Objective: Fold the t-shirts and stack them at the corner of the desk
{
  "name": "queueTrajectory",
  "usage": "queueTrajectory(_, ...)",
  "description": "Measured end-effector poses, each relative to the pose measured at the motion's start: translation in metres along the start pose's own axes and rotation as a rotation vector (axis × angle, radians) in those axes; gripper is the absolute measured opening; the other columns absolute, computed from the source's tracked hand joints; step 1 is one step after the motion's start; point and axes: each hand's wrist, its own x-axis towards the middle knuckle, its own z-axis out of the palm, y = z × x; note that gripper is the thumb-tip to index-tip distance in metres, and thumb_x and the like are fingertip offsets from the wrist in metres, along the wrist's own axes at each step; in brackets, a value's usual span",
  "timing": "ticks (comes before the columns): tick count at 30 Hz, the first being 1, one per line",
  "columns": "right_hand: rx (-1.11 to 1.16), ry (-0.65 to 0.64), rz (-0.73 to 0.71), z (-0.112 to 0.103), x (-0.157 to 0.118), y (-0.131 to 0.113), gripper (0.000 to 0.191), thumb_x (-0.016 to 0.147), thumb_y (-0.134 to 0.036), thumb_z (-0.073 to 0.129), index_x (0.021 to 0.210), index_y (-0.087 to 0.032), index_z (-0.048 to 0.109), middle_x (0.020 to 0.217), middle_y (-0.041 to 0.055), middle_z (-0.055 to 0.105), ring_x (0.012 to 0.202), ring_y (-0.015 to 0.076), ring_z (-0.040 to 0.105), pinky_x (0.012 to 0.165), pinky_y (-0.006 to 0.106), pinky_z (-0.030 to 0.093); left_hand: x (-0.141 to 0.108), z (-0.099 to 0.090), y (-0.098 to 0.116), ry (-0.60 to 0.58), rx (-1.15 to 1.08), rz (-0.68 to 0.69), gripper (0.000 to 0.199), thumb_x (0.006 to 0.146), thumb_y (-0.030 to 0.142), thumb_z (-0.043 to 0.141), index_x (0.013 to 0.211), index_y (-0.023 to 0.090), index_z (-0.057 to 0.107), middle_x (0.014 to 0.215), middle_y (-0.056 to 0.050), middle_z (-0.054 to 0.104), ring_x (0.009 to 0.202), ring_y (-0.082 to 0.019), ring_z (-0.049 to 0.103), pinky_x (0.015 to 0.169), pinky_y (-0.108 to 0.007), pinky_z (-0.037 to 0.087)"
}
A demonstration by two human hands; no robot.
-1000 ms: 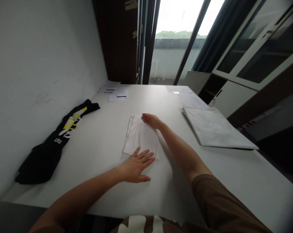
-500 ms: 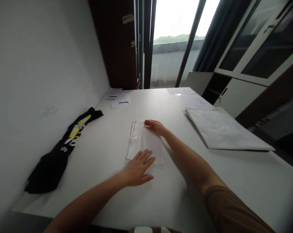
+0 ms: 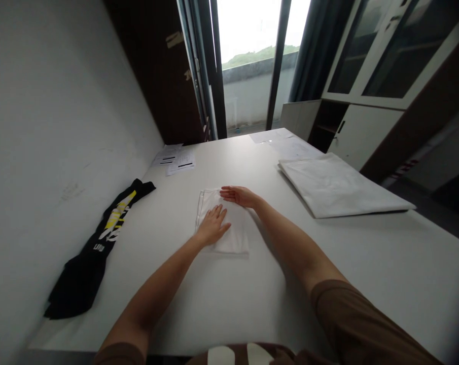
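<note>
A folded white cloth (image 3: 233, 235) lies flat on the white table (image 3: 221, 299), its layered edges showing on the left side. My left hand (image 3: 213, 225) rests palm down on the left-middle part of the cloth, fingers spread. At the cloth's far edge lies my right hand (image 3: 240, 195), its fingers stretched out to the left over the fabric and nothing gripped in them. Parts of the cloth are covered by both hands. The exact kind of garment or cloth cannot be made out.
A folded black garment (image 3: 96, 253) with yellow and white print lies along the wall at left. Printed papers (image 3: 181, 161) are at the far left corner. A large folded white sheet (image 3: 339, 187) sits at right, with more papers (image 3: 293, 148) behind it.
My left hand has slid forward over the cloth, from its near edge toward its middle. My right hand stays at the far edge. The camera view has tilted and shifted slightly.
</note>
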Motion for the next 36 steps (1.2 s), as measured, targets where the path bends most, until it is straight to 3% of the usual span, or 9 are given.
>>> queueTrajectory(4, -0.018, 0.087, -0.048, -0.002, 0.002, 0.001, 0.027, 0.103, -0.023, 0.046, 0.112, -0.019, 0.070, 0.117, 0.0090, 0.075, 0.113, 0.0163, 0.069, 0.114, 0.038, 0.046, 0.018, 0.008, -0.017, 0.045, 0.043, -0.115, 0.067, 0.107, 0.056, 0.029, 0.162, 0.020, 0.031, 0.171, -0.011, 0.021, 0.158, -0.027, 0.018, 0.128, -0.050, 0.017)
queueTrajectory(10, -0.326, 0.324, -0.185, -0.007, 0.015, 0.004, 0.026, 0.099, -0.026, 0.052, 0.113, -0.019, 0.073, 0.118, 0.0080, 0.074, 0.118, 0.0190, 0.065, 0.110, 0.037, 0.048, 0.001, 0.011, -0.041, 0.039, 0.104, -0.269, 0.070, 0.106, 0.061, 0.020, 0.164, 0.022, 0.027, 0.172, -0.008, 0.020, 0.159, -0.029, 0.015, 0.126, -0.054, 0.019)
queueTrajectory(15, -1.081, 0.498, -0.349, 0.008, 0.017, 0.021, 0.034, 0.099, -0.023, 0.047, 0.121, -0.021, 0.074, 0.138, 0.0081, 0.065, 0.130, 0.0205, 0.056, 0.117, 0.036, 0.037, 0.002, 0.003, -0.041, 0.042, 0.142, -0.334, 0.065, 0.106, 0.055, 0.026, 0.161, 0.022, 0.035, 0.169, -0.010, 0.027, 0.157, -0.033, 0.021, 0.124, -0.061, 0.019)
queueTrajectory(17, -1.347, 0.508, -0.385, 0.017, 0.013, 0.028, 0.037, 0.100, -0.024, 0.047, 0.128, -0.020, 0.071, 0.149, 0.0103, 0.056, 0.138, 0.0222, 0.050, 0.119, 0.037, 0.032, 0.016, -0.001, -0.037, 0.084, 0.156, -0.333, 0.059, 0.106, 0.045, 0.030, 0.159, 0.019, 0.039, 0.167, -0.013, 0.033, 0.155, -0.033, 0.024, 0.125, -0.061, 0.018)
queueTrajectory(20, -1.573, 0.575, -0.350, 0.022, 0.005, 0.031, 0.039, 0.102, -0.028, 0.045, 0.133, -0.019, 0.067, 0.155, 0.0127, 0.050, 0.145, 0.0257, 0.041, 0.122, 0.041, 0.026, 0.047, -0.003, -0.031, 0.095, 0.127, -0.254, 0.056, 0.105, 0.029, 0.030, 0.158, 0.016, 0.038, 0.166, -0.013, 0.034, 0.155, -0.027, 0.027, 0.127, -0.052, 0.020)
queueTrajectory(23, -1.641, 0.643, -0.241, 0.016, 0.000, 0.029, 0.041, 0.104, -0.029, 0.041, 0.135, -0.020, 0.065, 0.157, 0.0143, 0.047, 0.148, 0.0278, 0.036, 0.122, 0.045, 0.024, 0.080, 0.001, -0.031, 0.041, 0.087, -0.178, 0.055, 0.105, 0.030, 0.032, 0.158, 0.018, 0.039, 0.167, -0.009, 0.033, 0.155, -0.022, 0.027, 0.127, -0.044, 0.023)
queueTrajectory(27, -1.631, 0.651, -0.134, 0.005, -0.002, 0.029, 0.048, 0.103, -0.024, 0.035, 0.147, -0.021, 0.054, 0.163, 0.0149, 0.038, 0.153, 0.0294, 0.028, 0.123, 0.051, 0.020, 0.110, 0.010, -0.043, 0.007, 0.062, -0.201, 0.058, 0.107, 0.040, 0.028, 0.160, 0.018, 0.036, 0.169, -0.010, 0.028, 0.157, -0.026, 0.024, 0.126, -0.049, 0.022)
queueTrajectory(31, -1.544, 0.616, -0.137, -0.001, 0.001, 0.032, 0.051, 0.102, -0.022, 0.034, 0.150, -0.023, 0.050, 0.165, 0.0135, 0.034, 0.156, 0.0305, 0.021, 0.124, 0.054, 0.014, 0.115, 0.010, -0.063, 0.007, 0.062, -0.263, 0.063, 0.107, 0.046, 0.023, 0.162, 0.016, 0.030, 0.170, -0.011, 0.024, 0.157, -0.028, 0.022, 0.127, -0.053, 0.016)
queueTrajectory(36, -1.437, 0.610, -0.169, -0.002, 0.003, 0.034, 0.051, 0.101, -0.023, 0.036, 0.150, -0.027, 0.050, 0.165, 0.0094, 0.035, 0.157, 0.0289, 0.017, 0.126, 0.055, 0.008, 0.101, 0.004, -0.080, -0.002, 0.088, -0.319, 0.064, 0.107, 0.050, 0.020, 0.164, 0.023, 0.028, 0.171, -0.009, 0.020, 0.158, -0.029, 0.017, 0.125, -0.057, 0.017)
